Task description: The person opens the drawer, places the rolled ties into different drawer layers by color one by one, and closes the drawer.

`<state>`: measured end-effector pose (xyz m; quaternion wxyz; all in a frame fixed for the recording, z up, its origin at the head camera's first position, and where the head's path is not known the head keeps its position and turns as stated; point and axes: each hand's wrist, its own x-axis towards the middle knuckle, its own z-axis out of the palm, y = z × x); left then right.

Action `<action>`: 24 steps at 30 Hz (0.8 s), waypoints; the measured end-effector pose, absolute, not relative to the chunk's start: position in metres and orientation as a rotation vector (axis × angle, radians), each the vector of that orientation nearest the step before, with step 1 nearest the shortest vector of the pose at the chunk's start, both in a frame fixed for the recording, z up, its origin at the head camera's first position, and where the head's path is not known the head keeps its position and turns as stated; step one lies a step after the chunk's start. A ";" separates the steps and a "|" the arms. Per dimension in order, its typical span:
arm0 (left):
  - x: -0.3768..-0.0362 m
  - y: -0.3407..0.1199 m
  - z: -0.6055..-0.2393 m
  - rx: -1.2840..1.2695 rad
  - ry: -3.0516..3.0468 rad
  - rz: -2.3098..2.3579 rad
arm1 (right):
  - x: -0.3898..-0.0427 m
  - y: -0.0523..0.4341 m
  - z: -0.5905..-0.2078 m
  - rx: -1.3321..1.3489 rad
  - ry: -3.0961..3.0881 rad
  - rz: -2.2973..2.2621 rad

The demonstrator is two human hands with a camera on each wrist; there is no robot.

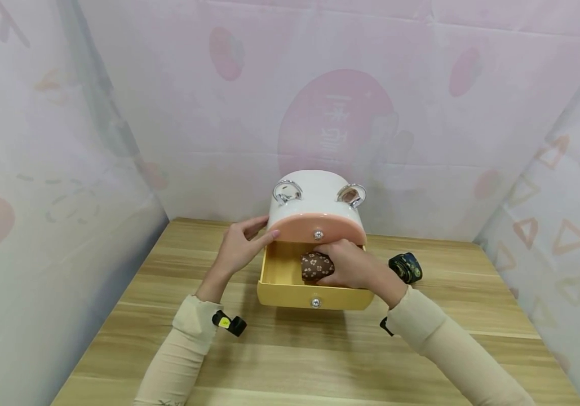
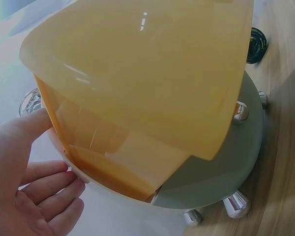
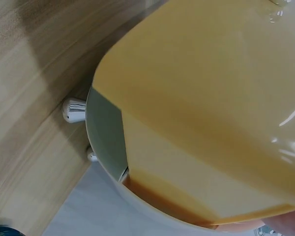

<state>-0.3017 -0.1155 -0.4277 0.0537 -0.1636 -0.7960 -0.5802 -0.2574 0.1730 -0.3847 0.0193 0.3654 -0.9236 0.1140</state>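
Note:
A small white storage box [image 1: 312,189] with two silver ear-like rings stands on a wooden table. Its coral upper drawer [image 1: 295,228] is closed; the yellow lower drawer [image 1: 279,294] is pulled out. Inside the yellow drawer, my right hand [image 1: 353,265] grips a rolled brown tie [image 1: 315,266] with pale flowers, thumb on the near side and fingers on the far side. My left hand [image 1: 239,245] rests against the box's left front edge, its thumb by the coral front. In the left wrist view, that hand's fingers [image 2: 59,189] are loosely bent beside the rim.
A dark rolled tie [image 1: 405,267] with a greenish pattern lies on the table [image 1: 208,361] to the right of the box. Silver feet [image 2: 237,204] hold the box off the tabletop. Printed fabric walls [image 1: 208,124] close in the back and both sides.

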 end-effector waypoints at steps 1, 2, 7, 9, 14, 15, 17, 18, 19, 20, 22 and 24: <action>-0.302 -0.116 -0.428 -0.494 -2.422 -1.759 | -0.258 0.172 -0.385 1.138 -2.865 0.347; -0.302 -0.116 -0.428 -0.492 -2.424 -1.758 | -0.258 0.172 -0.386 1.138 -2.870 0.344; -0.303 -0.116 -0.428 -0.487 -2.429 -1.752 | -0.260 0.172 -0.388 1.141 -2.881 0.344; -0.304 -0.116 -0.428 -0.486 -2.431 -1.752 | -0.261 0.173 -0.388 1.146 -2.881 0.342; -0.304 -0.115 -0.429 -0.495 -2.439 -1.744 | -0.259 0.176 -0.387 1.159 -2.888 0.330; -0.304 -0.115 -0.429 -0.497 -2.442 -1.741 | -0.258 0.177 -0.386 1.158 -2.893 0.321; -0.304 -0.115 -0.429 -0.499 -2.446 -1.737 | -0.256 0.179 -0.383 1.168 -2.893 0.305; -0.305 -0.115 -0.429 -0.497 -2.448 -1.734 | -0.255 0.179 -0.381 1.172 -2.895 0.300; -0.305 -0.114 -0.429 -0.494 -2.450 -1.731 | -0.254 0.180 -0.379 1.178 -2.892 0.288; -0.305 -0.114 -0.429 -0.493 -2.451 -1.730 | -0.253 0.181 -0.378 1.180 -2.896 0.288; -0.305 -0.114 -0.429 -0.490 -2.451 -1.730 | -0.251 0.183 -0.373 1.185 -2.899 0.295; -0.305 -0.114 -0.429 -0.486 -2.452 -1.730 | -0.249 0.186 -0.370 1.184 -2.897 0.298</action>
